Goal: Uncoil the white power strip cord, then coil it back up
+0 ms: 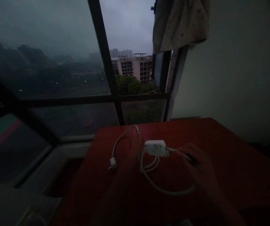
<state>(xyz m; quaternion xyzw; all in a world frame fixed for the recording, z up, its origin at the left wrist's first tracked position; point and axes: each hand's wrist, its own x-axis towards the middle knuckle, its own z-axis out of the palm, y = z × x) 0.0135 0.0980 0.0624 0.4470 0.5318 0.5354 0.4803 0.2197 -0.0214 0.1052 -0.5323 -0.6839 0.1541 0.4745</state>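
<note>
A white power adapter box [155,148] with a small label is held up above the red-brown table, between my two hands. My left hand [136,142] is closed around the white cord at the adapter's left side. From its top, the cord [122,136] arcs out and hangs down to a white plug [113,163] with metal prongs. My right hand [197,160] grips the white cable that leaves the adapter's right end; a dark patch shows between its fingers. Below the adapter, loops of white cable [163,190] sag toward my right hand. Dim light blurs the fingers.
The red-brown table [184,128] reaches to a dark-framed window [78,100]. A spotted cloth [182,28] hangs at the window's upper right, beside a pale wall [233,72]. A whitish surface [12,204] lies at the lower left.
</note>
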